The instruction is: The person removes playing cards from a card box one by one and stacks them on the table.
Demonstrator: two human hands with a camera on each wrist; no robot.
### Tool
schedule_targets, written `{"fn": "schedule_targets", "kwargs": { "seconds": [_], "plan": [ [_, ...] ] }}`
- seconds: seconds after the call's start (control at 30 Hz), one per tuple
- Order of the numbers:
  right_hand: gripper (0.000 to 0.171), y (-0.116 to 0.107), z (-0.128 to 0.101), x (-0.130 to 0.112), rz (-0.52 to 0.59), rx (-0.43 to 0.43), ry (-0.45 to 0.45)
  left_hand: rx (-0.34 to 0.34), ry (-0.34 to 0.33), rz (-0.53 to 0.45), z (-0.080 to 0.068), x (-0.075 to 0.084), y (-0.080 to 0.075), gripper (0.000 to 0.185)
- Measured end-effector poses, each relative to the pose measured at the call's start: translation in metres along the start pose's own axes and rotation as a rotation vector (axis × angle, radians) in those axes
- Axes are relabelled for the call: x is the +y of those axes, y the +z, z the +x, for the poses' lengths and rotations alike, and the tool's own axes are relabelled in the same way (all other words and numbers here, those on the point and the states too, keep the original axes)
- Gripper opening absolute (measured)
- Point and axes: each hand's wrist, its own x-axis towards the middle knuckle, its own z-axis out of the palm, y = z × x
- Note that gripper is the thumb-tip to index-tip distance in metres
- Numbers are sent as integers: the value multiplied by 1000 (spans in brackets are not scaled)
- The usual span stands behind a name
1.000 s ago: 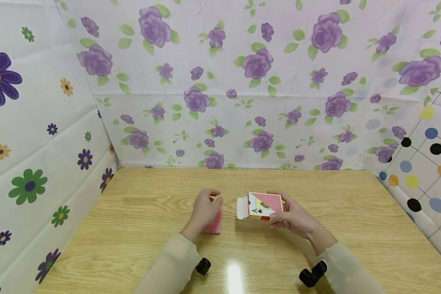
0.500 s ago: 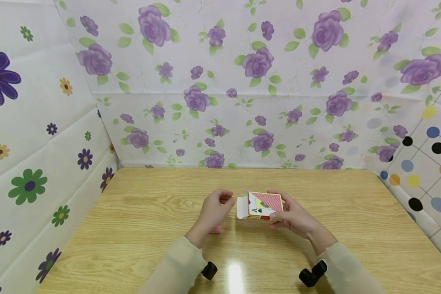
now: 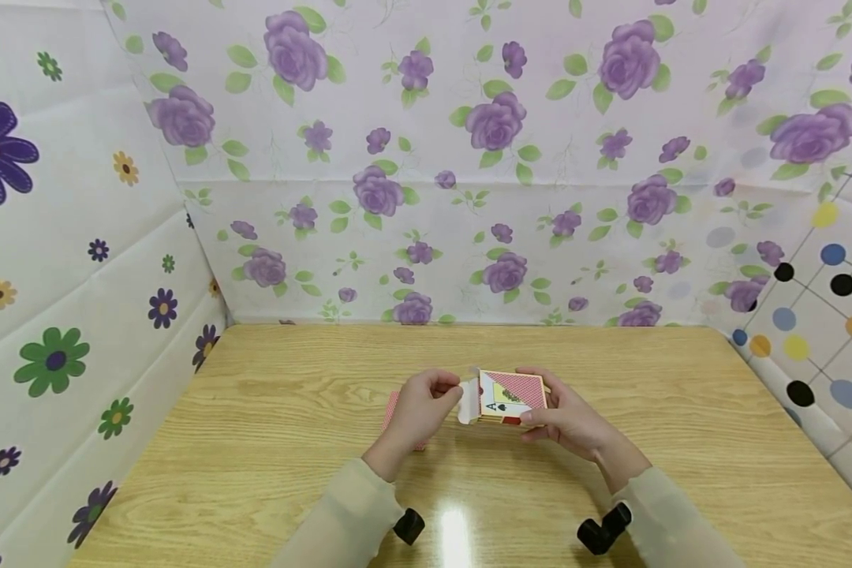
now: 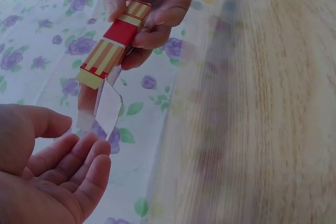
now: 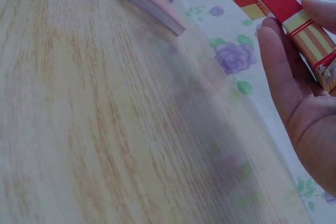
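My right hand [image 3: 571, 418] holds a red-and-yellow playing card box [image 3: 511, 394] above the table, thumb on the near edge and fingers behind. An ace of spades is printed on its face. The box's open end points left, its white flap [image 4: 109, 109] folded out. Close by that flap is my left hand [image 3: 426, 406], its fingers loosely bent and thumb apart from them; in the left wrist view the fingertips [image 4: 100, 150] are right at the flap's lower edge. A deck of red-backed cards [image 5: 152, 6] lies on the table, partly hidden beneath the left hand in the head view.
The wooden table [image 3: 291, 371] has a glossy light reflection near its front. Flowered cloth [image 3: 426, 158] hangs along the back, with a daisy-patterned sheet [image 3: 78, 292] at left and a dotted one [image 3: 823, 315] at right. Black wrist cameras sit on both sleeves.
My left hand has moved right from over the deck to the box's flap, uncovering the deck's left edge. The right hand and box have stayed in place.
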Motion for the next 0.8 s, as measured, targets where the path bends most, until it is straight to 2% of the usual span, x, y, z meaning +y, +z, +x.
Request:
{"fn": "schedule_targets", "kwargs": {
  "seconds": [0.3, 0.8],
  "plan": [
    [78, 0, -1, -1, -2, 11, 5, -18, -45, -19, 0, -6, 6, 21],
    [84, 0, 0, 2, 36, -28, -9, 5, -32, -23, 0, -10, 13, 25]
  ]
}}
